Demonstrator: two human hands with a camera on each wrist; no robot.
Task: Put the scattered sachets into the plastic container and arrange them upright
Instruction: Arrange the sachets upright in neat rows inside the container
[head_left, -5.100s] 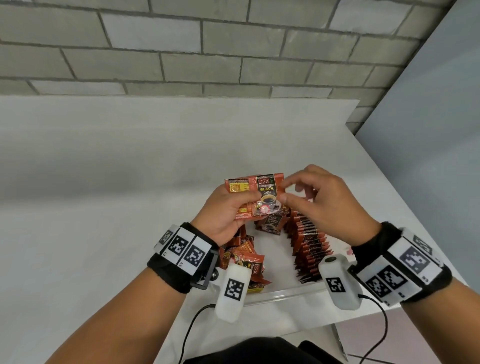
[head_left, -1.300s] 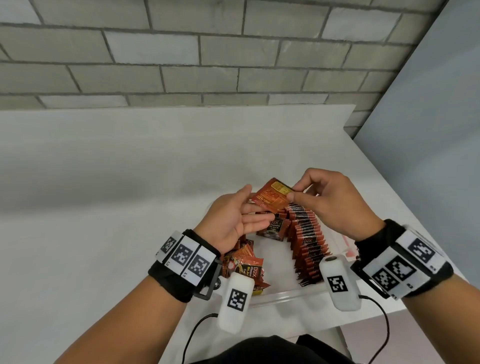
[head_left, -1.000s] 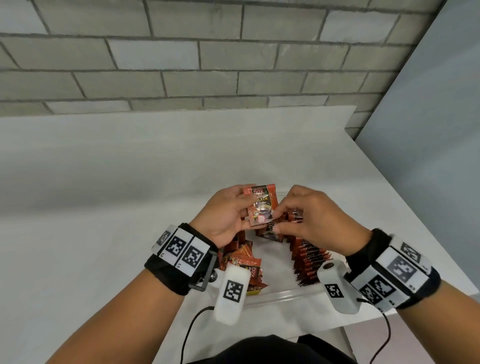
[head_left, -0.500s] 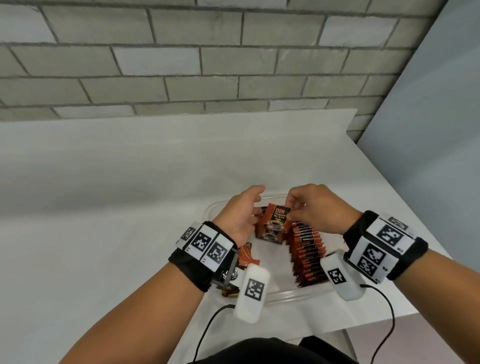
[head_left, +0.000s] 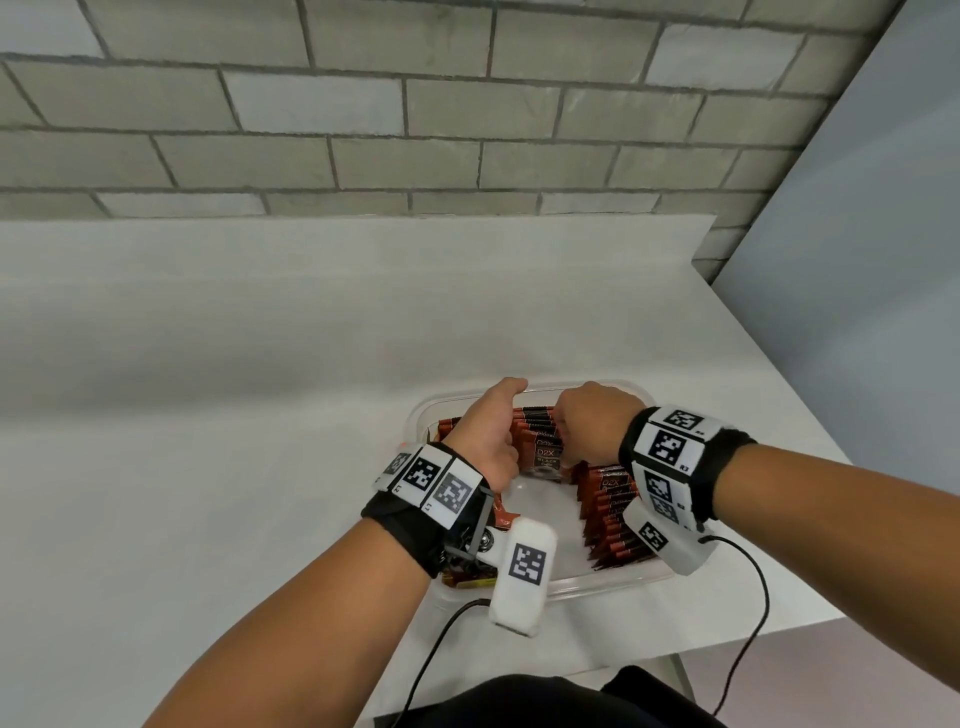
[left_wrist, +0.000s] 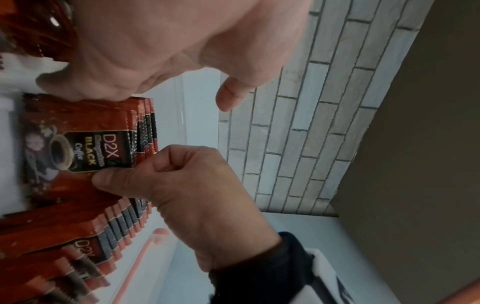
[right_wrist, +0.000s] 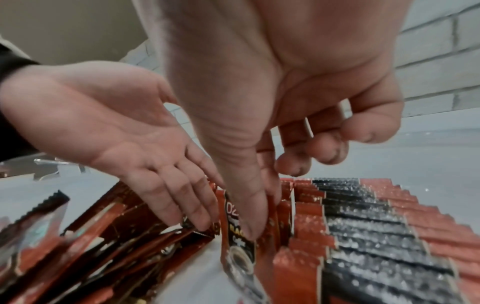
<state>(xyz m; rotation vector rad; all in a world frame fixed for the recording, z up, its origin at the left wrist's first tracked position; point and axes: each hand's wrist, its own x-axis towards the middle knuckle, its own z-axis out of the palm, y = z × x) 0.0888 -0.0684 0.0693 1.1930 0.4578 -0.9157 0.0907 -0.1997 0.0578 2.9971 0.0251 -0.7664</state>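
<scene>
Seating one sachet (head_left: 546, 453) upright against the far row inside the plastic container (head_left: 613, 584) at the bench's near right corner is the current step. Left wrist view: right hand (left_wrist: 197, 195) pinches that sachet's top edge. Right wrist view: left hand (right_wrist: 124, 131), fingers straight, steadies loose sachets (right_wrist: 109, 242). Next: release, then collect another without toppling the row.

- The tub (head_left: 524, 388) sits at the table's (head_left: 260, 389) near right corner; both hands fill its far half.
- A bare strip of tub floor (head_left: 540, 519) lies open between the loose sachets (head_left: 498, 514) along the left wall and the upright row (head_left: 613, 514) along the right wall.
- The table's far and left parts stand open to the brick wall (head_left: 415, 104).
</scene>
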